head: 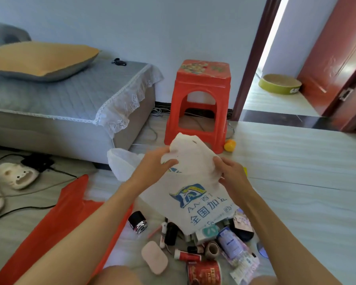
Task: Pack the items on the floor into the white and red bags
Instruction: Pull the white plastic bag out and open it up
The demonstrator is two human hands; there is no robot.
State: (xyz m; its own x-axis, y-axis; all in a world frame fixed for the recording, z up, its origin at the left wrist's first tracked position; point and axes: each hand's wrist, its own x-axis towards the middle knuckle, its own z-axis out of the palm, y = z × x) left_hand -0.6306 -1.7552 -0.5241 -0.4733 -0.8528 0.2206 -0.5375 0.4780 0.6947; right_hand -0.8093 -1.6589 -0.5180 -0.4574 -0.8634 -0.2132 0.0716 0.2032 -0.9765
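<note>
I hold a white plastic bag (195, 194) with blue print up off the floor. My left hand (154, 163) grips its top on the left and my right hand (232, 175) grips it on the right. A red plastic bag (55, 227) lies flat on the floor under my left forearm. Below the white bag lies a pile of small items: a pink case (154, 257), a black and chrome round object (138, 222), a red-capped tube (187, 255), a tape roll (212, 249), a red tin (203, 272) and a blue packet (230, 243).
A red plastic stool (199, 99) stands behind the bag, with a yellow toy (230, 145) beside it. A grey bed (59, 103) fills the left. White slippers (16, 175) and cables lie at far left. An open doorway is at the right.
</note>
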